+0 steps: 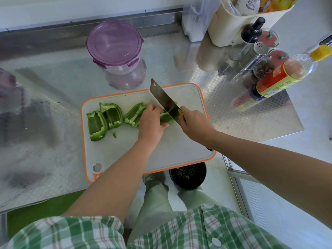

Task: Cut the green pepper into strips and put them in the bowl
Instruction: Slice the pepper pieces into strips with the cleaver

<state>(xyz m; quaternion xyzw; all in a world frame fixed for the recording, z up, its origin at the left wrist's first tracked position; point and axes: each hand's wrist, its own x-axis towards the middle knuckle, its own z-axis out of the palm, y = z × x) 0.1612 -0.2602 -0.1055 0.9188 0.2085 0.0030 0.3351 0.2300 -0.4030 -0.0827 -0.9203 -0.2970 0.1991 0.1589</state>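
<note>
A single wide-angle camera, worn on the person's head, looked forward and steeply down over the metal tabletop [59,87], close above the cutting board [170,148] at its front edge; the wearer's plaid shirt [179,234] filled the frame's bottom, the tabletop's back edge its top.

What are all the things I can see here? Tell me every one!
cutting board: one, white with orange rim, on the metal counter.
pepper pieces: three loose and one being cut, green, on the board.
cleaver: one, steel, blade on the pepper.
tub: one, purple lid, behind the board.
bowl: one, black, by the board's near edge.
sauce bottle: one, yellow cap, far right.
left grip: one, holds a pepper piece.
right grip: one, holds the cleaver.
</note>
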